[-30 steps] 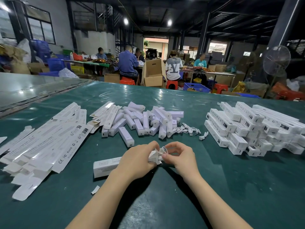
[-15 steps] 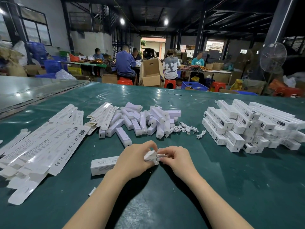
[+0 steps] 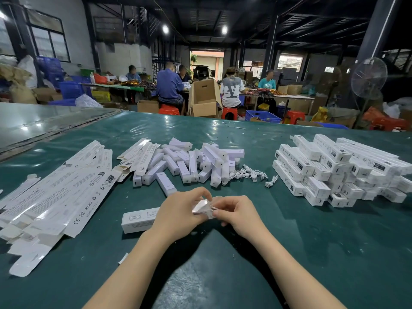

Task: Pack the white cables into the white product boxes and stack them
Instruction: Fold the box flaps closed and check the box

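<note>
A white product box (image 3: 138, 220) lay on its side on the green counter (image 3: 312, 253). The left hand (image 3: 178, 211) covered its right end, the fingers (image 3: 199, 194) curled round that end and gripping it. The right hand (image 3: 242, 217) met it from the right, its fingers (image 3: 223, 202) closed in a pinch on the box's end flap (image 3: 204, 207). Whether a cable was already inside could not be told, as the hands hid the opening.

Beyond the product box and a little to its right, a few loose white cables (image 3: 249, 173) lay on the counter. Just left of them, and straight beyond the box, sat a loose heap of small white units (image 3: 189, 161). Well to the right of the box stood the stack of packed boxes (image 3: 334, 170), several layers high. To the box's left, flat unfolded cartons (image 3: 55, 197) lay spread in overlapping rows.
</note>
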